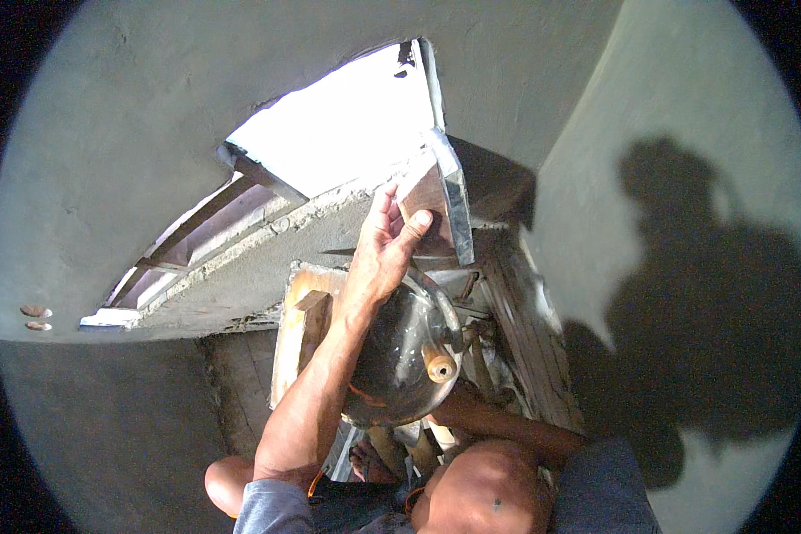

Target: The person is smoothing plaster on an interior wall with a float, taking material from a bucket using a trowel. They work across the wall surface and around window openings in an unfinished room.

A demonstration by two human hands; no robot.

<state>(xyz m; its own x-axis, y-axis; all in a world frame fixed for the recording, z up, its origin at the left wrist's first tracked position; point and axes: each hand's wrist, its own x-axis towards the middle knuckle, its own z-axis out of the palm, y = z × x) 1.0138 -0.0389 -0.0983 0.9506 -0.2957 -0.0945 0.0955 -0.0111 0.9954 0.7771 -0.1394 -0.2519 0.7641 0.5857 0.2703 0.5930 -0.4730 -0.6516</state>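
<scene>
My left hand (pixel 384 245) reaches up to the ledge below the bright window opening. Its thumb and fingers are closed on the near-left edge of a flat brown board (pixel 427 203), which looks like wood. A grey metal-like strip (pixel 457 200) runs along the board's right side. Beneath my left forearm is a dark round pan (pixel 392 343), partly covered by the arm. A light wooden handle (pixel 440 366), its end toward me, lies at the pan's right side. My right forearm (pixel 516 433) passes behind my knee toward the pan's lower edge, and its hand is hidden.
The window opening (pixel 338 125) cuts through a grey plastered wall (pixel 169 107), with slanted frame bars (pixel 187 227) at its left. A wooden block (pixel 313 316) stands left of the pan. Worn planks (pixel 529 338) lie to the right. My shadow falls on the right wall (pixel 587 196).
</scene>
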